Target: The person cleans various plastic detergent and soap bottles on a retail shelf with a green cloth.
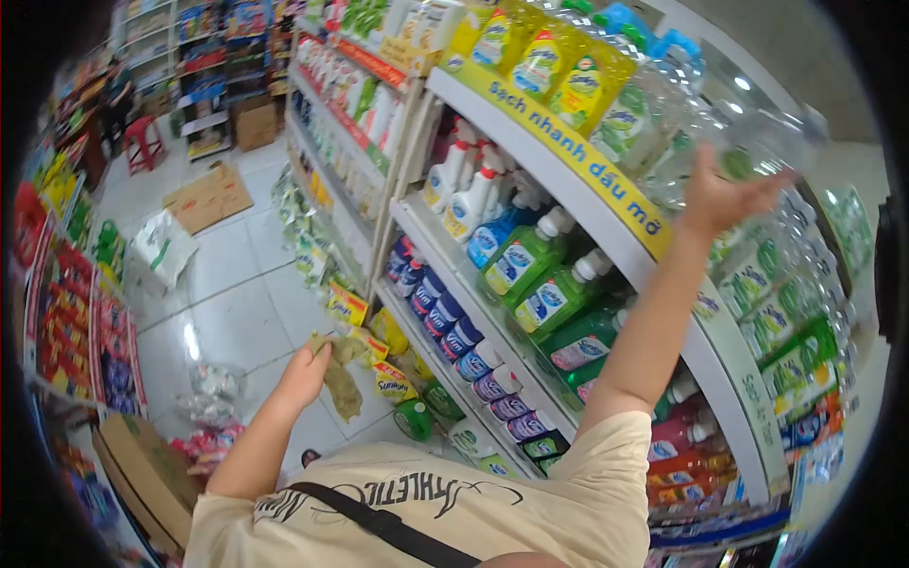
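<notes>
My left hand (307,371) hangs low over the tiled floor, closed on a limp, olive-brown cloth (344,393). Up at the top shelf, my right hand (727,194) grips a clear plastic bottle (772,142), which lies tilted between the thumb and the fingers; motion blurs it. Just beside it stand more clear bottles (625,118) with green-and-yellow labels, and bottles of yellow dish liquid (530,62) line the same shelf. Below runs a yellow shelf strip (568,142) with blue lettering.
Lower shelves carry spray bottles (464,194), green bottles (554,293) and blue tubs (440,312). Yellow packets (393,383) sit low by the shelf. On the floor lie flattened cardboard (208,197) and a white bag (161,246). A red stool (144,144) and a person (117,95) are far back.
</notes>
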Motion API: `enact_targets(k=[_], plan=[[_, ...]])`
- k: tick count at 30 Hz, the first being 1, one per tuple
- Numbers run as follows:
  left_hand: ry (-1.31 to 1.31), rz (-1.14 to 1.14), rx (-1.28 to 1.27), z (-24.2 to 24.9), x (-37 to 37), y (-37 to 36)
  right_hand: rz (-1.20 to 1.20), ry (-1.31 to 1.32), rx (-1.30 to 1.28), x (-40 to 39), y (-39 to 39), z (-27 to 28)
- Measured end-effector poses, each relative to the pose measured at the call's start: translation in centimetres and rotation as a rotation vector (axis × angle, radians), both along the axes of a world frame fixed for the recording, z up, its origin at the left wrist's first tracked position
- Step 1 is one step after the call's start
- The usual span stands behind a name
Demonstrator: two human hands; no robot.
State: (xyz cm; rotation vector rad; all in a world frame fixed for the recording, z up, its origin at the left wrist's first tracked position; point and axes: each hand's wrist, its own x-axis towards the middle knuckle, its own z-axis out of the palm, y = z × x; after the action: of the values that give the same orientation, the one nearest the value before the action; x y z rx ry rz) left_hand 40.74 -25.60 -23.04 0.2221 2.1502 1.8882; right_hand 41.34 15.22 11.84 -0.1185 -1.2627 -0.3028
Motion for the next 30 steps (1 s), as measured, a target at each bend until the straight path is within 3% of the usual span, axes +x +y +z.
enact_targets(k=[2,4,5,7,9,10,12,15,17,19,21,25,28,29,30], plan=[[0.037,0.061,-0.136,-0.7,-0.6,-0.1,-0.037,0.211,-0.032,1.6,0.4,-0.2],[0.072,0.106,-0.238,-1.4,-1.3,-0.7,0.750,0.273,0.021,3.4,-3.7,-1.2],[0.056,0.132,-0.274,-0.9,-1.7,-0.7,0.962,0.239,-0.136,4.3,-4.6,-3.0],[-0.210,0.215,-0.137,0.5,-2.2,-1.0,1.590,0.080,-0.389,6.3,-6.4,-8.0],[-0.271,0.370,0.103,5.1,-0.3,0.6,2.114,-0.225,-0.509,7.4,-7.8,-13.3],[-0.266,0.366,0.248,6.1,0.2,1.1,2.208,-0.406,-0.540,7.4,-8.6,-15.5],[-0.227,0.338,0.534,7.4,0.7,2.2,2.373,-0.599,-0.903,6.7,-11.3,-19.9],[-0.154,0.290,0.586,8.0,1.6,5.3,2.084,-0.607,-1.214,3.6,-14.5,-25.9],[-0.148,0.197,0.478,6.5,2.1,7.8,1.955,-0.683,-1.269,2.3,-16.1,-29.1],[0.399,-0.118,0.024,6.2,4.3,11.5,1.980,-0.713,-1.372,1.6,-16.4,-30.9],[0.499,-0.246,-0.166,7.0,6.2,13.0,2.084,-0.716,-1.531,0.9,-15.6,-31.9],[0.450,-0.382,-0.124,4.4,5.6,11.5,2.049,-0.636,-1.552,0.6,-14.5,-33.4],[0.484,-0.353,0.017,3.6,3.3,12.0,1.977,-0.883,-1.274,1.4,-14.9,-33.4],[0.507,-0.319,0.122,3.5,1.8,12.4,2.024,-0.993,-1.356,2.6,-15.1,-32.2],[0.474,-0.309,0.144,4.1,0.5,12.4,1.991,-0.991,-1.230,3.0,-15.6,-32.5]])
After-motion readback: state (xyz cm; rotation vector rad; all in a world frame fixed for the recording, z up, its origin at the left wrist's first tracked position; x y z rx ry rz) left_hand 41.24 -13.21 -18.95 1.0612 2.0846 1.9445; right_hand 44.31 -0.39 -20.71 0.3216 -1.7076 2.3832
